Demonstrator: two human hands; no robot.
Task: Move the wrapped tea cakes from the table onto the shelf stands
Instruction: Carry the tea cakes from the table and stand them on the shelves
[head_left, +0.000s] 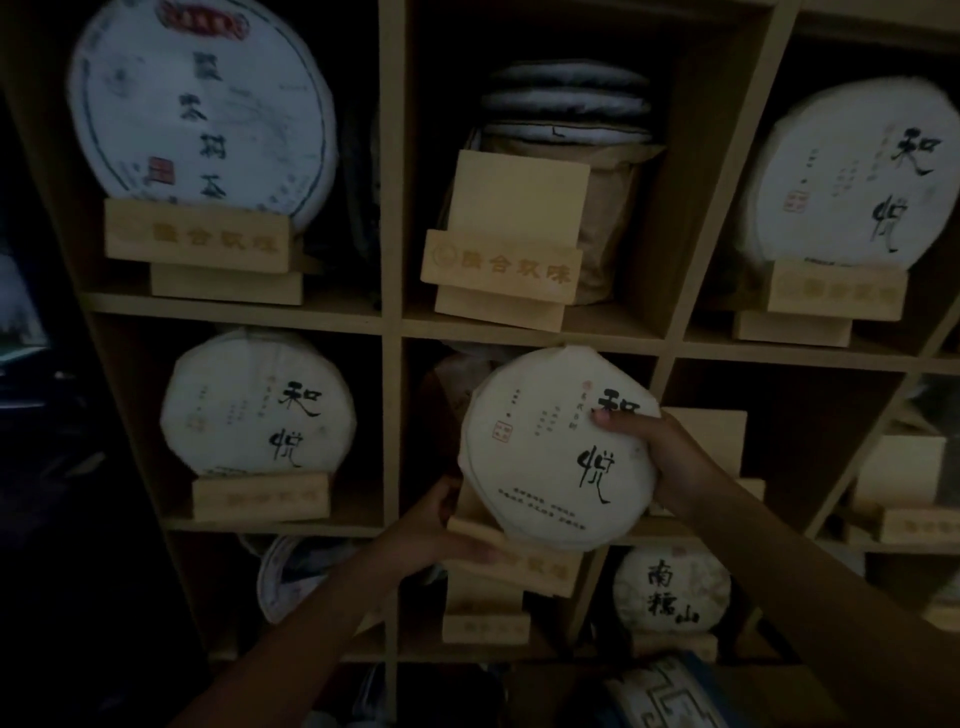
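So a wrapped tea cake is being held up in front of the middle cubby of the wooden shelf; it's being gripped by the right hand at its right edge, thumb lying across the printed face, the other fingers hidden behind it; its lower edge is being lowered toward, or maybe already touching, the wooden stand just under it, hard to tell in this dim light. That stand is being steadied by the left hand, fingers curled around its left end, right below and to the left of the cake.

Cubbies around the hands, as far as can be made out: up and left of the fingers, a big cake is being propped on a stand; straight above, an empty stand is sitting in front of a paper-wrapped stack of cakes; up and right, a matching cake is being displayed; left of the left hand, another matching cake is being shown on its stand; below the right wrist, a smaller cake is being displayed.
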